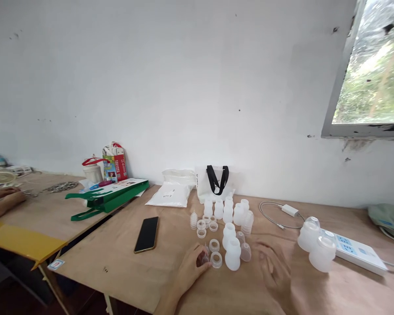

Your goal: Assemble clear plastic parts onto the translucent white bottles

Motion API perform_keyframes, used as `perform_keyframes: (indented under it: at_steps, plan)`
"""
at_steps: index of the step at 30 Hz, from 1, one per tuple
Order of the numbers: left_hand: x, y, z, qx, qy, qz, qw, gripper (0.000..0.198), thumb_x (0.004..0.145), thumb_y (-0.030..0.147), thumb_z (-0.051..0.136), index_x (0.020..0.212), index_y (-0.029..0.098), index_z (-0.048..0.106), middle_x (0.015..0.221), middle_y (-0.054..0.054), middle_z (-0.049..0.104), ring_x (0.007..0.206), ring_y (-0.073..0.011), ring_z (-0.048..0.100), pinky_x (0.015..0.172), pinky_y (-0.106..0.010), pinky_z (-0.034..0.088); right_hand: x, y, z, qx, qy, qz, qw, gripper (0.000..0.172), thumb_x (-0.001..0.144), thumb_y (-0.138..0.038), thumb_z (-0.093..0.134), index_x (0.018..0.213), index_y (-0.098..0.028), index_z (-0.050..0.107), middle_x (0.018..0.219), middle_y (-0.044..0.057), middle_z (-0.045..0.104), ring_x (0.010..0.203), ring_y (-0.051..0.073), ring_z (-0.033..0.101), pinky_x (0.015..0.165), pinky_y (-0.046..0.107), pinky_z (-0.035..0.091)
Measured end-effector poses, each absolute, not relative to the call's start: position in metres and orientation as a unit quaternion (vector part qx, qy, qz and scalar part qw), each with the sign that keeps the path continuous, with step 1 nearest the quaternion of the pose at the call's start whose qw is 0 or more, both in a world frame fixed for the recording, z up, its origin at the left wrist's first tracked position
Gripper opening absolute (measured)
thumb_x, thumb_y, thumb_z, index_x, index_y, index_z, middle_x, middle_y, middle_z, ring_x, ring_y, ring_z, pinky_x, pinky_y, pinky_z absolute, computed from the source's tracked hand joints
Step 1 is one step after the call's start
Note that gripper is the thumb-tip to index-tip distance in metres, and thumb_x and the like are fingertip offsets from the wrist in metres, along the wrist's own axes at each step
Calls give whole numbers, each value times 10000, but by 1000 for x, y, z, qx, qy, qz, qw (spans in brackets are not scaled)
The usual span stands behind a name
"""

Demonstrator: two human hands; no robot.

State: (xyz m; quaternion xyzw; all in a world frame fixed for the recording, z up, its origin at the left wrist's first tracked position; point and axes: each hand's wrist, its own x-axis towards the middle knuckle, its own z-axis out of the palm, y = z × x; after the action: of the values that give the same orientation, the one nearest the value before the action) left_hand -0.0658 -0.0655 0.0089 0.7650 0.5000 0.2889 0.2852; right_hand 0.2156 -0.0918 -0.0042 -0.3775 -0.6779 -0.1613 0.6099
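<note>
My left hand [190, 271] rests at the near edge of a group of translucent silicone parts, its fingers closed on a small clear silicone piece [203, 257]. A silicone ring [216, 260] lies just beyond my fingertips, with another ring [214, 245] behind it. A bottle-shaped silicone part [233, 254] stands upright between my hands. My right hand [272, 273] is blurred, hovers to the right of a small silicone cup [245, 252], and holds nothing, its fingers apart. Several more silicone parts [218, 209] stand in a cluster farther back.
A black smartphone [146, 234] lies on the plywood table [118, 271]. Two large silicone cups [317, 245] stand against a white power strip [357, 251]. A white bag [215, 183] and white package [169, 194] sit at the wall. A co-worker's hand [6, 199] rests on the adjoining table.
</note>
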Motion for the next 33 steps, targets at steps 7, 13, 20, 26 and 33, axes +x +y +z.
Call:
perform_keyframes:
  at_steps: [7,13,20,26,33]
  plan:
    - [-71,-65,7,782,484,272,284,171,843,397,685,955,270,670,1023,-22,663,990,-259,610,916,-355,500,125,-127,-10,-471,-787,-36,398,324,955,-203,482,1141,-331,714,1253,39,744,952,226,774,684,297,642]
    - [-70,-67,9,797,466,255,289,175,842,309,659,1014,294,690,1088,-25,665,1052,-259,601,979,-367,480,137,-120,-46,-518,-789,-22,329,622,897,-237,580,1493,-410,536,1551,30,567,854,265,794,509,279,617]
    - [-72,-71,16,800,442,265,307,249,855,324,652,1093,260,686,1084,-32,689,1041,-253,617,989,-357,483,138,-126,-62,-521,-794,-18,313,651,903,-239,592,1524,-413,506,1520,17,598,970,295,783,620,343,670]
    - [-77,-71,19,801,425,261,330,237,875,352,650,1069,234,718,1029,-29,696,985,-222,627,981,-347,481,131,-136,-41,-530,-784,-3,324,686,895,-196,558,1540,-418,483,1532,14,585,1003,299,775,685,372,660]
    - [-72,-75,22,800,424,255,338,448,832,400,715,1266,287,703,990,-31,712,934,-242,640,918,-350,492,131,-132,-39,-498,-805,-7,324,670,906,-217,505,1560,-356,455,1521,21,597,1051,289,769,693,332,640]
